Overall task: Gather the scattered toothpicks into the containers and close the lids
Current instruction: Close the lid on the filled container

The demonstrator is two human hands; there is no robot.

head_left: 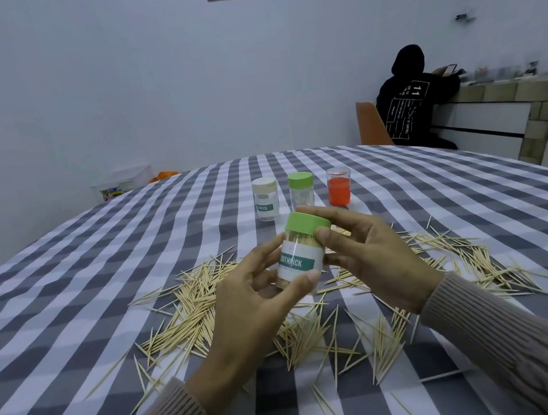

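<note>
Both my left hand (242, 300) and right hand (368, 257) grip the green-lidded toothpick container (301, 255) above scattered toothpicks (188, 307).

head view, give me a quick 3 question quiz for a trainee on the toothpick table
1. True or false: the held jar has its green lid on.
2. How many jars stand on the table beyond the hands? A) two B) three C) four
3. What lies scattered on the cloth around the hands?

Key:
1. True. The left hand and right hand both grip it, lid on.
2. B: a white-lidded jar, a green-lidded jar and an orange jar.
3. Toothpicks.
</note>
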